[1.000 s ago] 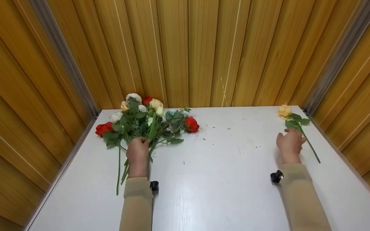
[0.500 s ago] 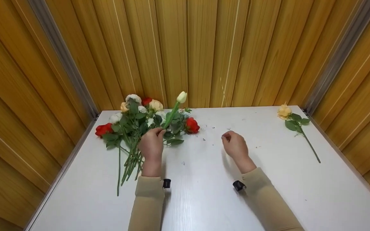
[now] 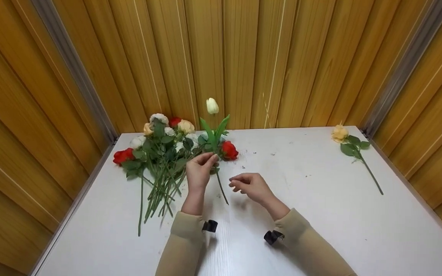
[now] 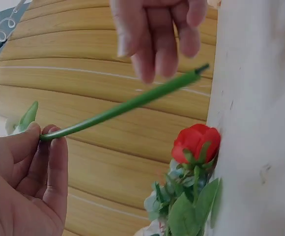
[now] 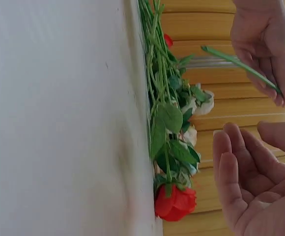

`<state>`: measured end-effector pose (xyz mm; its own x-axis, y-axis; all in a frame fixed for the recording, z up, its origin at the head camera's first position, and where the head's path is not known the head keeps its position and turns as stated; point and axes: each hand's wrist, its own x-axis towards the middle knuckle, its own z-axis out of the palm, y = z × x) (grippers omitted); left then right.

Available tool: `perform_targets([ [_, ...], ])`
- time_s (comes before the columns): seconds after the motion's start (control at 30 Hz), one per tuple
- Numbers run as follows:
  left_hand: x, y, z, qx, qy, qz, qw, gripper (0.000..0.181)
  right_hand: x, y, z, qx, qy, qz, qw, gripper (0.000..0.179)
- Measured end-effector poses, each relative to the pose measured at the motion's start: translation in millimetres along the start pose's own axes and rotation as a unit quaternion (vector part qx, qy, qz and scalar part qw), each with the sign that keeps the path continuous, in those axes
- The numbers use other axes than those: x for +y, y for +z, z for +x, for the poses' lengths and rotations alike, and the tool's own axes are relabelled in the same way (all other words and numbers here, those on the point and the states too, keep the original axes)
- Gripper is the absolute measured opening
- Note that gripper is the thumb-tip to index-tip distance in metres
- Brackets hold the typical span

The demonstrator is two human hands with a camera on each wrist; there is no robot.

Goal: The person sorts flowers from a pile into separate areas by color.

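tulip (image 3: 212, 106), cream-white on a slim green stem, stands near-upright above the white counter (image 3: 397, 230); i see the left hand (image 3: 199, 172) pinching it mid-stem, probably to leave the lower end free. the right hand (image 3: 253, 187) hovers just beside, fingers loosely curved, holding nothing.

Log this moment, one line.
left hand: pinches white tulip; right hand: empty, near stem; flower pile: on table; yellow rose: lies apart

Tulip (image 3: 213, 140) — closed cream bloom (image 3: 212, 105), two bright green leaves (image 3: 222, 127), green stem (image 4: 118, 112) with dark tip (image 4: 203, 68). Pinched below the leaves in left hand (image 3: 199, 170), held aloft, bloom up, stem aslant — right hand (image 3: 252, 187) near the stem, not touching.
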<state>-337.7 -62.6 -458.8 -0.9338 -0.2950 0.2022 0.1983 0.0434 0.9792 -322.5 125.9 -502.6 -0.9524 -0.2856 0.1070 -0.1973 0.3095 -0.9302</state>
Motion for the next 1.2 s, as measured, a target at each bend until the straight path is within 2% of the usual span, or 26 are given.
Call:
perform_targets([
  [0.1,-5.3,9.0,-3.6,-0.028,-0.028,-0.041,0.9984,0.017,0.6,10.1,-2.2,-0.021,-0.003,0.025,0.9995,0.031],
  [0.2,-9.8,15.0,-6.3,-0.041,-0.043,-0.064,0.9962,0.018,0.7,16.8,-4.2,-0.004,-0.009,0.032,0.9994,0.024],
  [0.3,-14.4,17.1,-6.3,-0.040,-0.048,-0.074,0.9953,0.019,0.5,18.9,-5.5,0.017,-0.012,0.034,0.9992,0.017],
  [0.43,-21.1,13.9,-2.0,-0.057,-0.060,-0.064,0.9945,0.023,1.2,17.1,-5.1,0.020,-0.015,0.030,0.9992,0.016],
  [0.5,-24.0,10.0,1.2,-0.063,-0.067,-0.044,0.9948,0.024,2.1,14.9,-4.1,0.023,-0.012,0.025,0.9993,0.016],
  [0.6,-28.1,0.4,8.0,-0.054,-0.063,0.006,0.9965,0.023,4.8,7.5,-1.5,0.036,-0.002,0.015,0.9992,0.015],
  [0.7,-34.3,-13.6,16.4,-0.018,-0.049,0.065,0.9965,0.022,9.0,-3.6,2.7,0.059,0.014,0.003,0.9981,0.012],
  [0.77,-39.0,-24.6,21.3,0.006,-0.041,0.108,0.9933,0.024,12.4,-11.9,5.6,0.075,0.021,-0.004,0.9970,0.012],
  [0.9,-47.6,-42.1,27.9,0.047,-0.044,0.172,0.9830,0.031,17.3,-28.8,10.1,0.111,0.031,-0.020,0.9931,0.010],
  [1.07,-55.2,-56.3,34.0,0.089,-0.056,0.230,0.9676,0.046,23.3,-54.0,13.5,0.145,0.044,-0.052,0.9870,0.012],
  [1.2,-60.7,-64.2,36.9,0.102,-0.067,0.295,0.9477,0.057,31.5,-78.3,13.3,0.162,0.062,-0.091,0.9807,0.015],
])
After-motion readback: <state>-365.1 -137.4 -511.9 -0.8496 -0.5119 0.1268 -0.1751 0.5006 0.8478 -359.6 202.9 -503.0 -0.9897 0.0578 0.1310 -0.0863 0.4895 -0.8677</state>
